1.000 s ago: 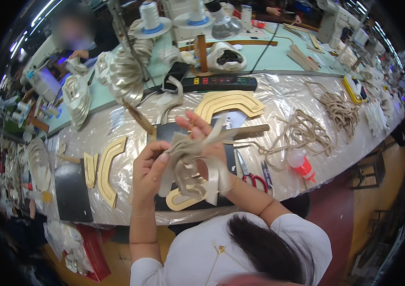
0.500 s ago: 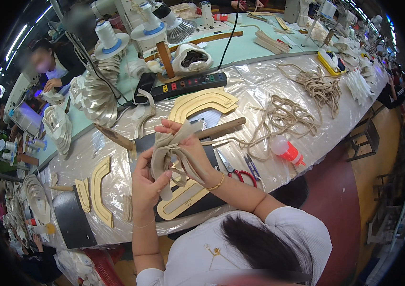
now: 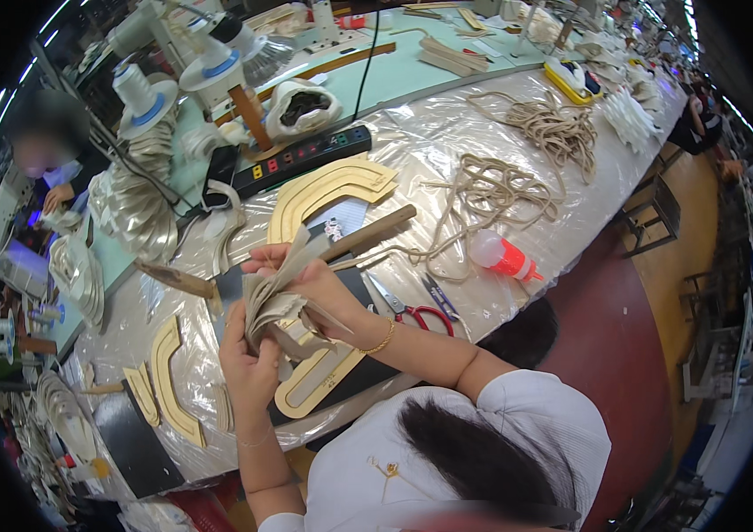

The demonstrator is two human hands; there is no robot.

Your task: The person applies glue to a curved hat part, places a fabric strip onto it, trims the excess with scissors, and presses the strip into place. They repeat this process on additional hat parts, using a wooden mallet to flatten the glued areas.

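Between my hands is a bundle of beige fabric pieces (image 3: 275, 301), its layers bent and fanned apart. My left hand (image 3: 249, 359) grips the near left side, thumb pressed against the layers. My right hand (image 3: 332, 297) holds the far right side, partly covered by the cloth, with some fingers showing beyond it. Below the bundle, a long rounded wooden template (image 3: 312, 392) lies on a dark board (image 3: 374, 377). Red-handled scissors (image 3: 421, 312) and small dark thread snips (image 3: 441, 298) rest right of my right wrist. A wooden stick (image 3: 376, 232) lies just past the hands.
Curved wooden templates (image 3: 283, 208) lie beyond the hands, and another curved template (image 3: 172, 386) at left. Tangled beige cord (image 3: 491, 199) and a red-and-clear bottle (image 3: 507, 255) are at right. A power strip (image 3: 305, 160) and thread cones (image 3: 134, 93) stand farther back. Another person sits far left.
The whole view has shifted, so the table appears farther left. Both hands still hold the fabric bundle, whose layers now look more fanned and tilted than before.
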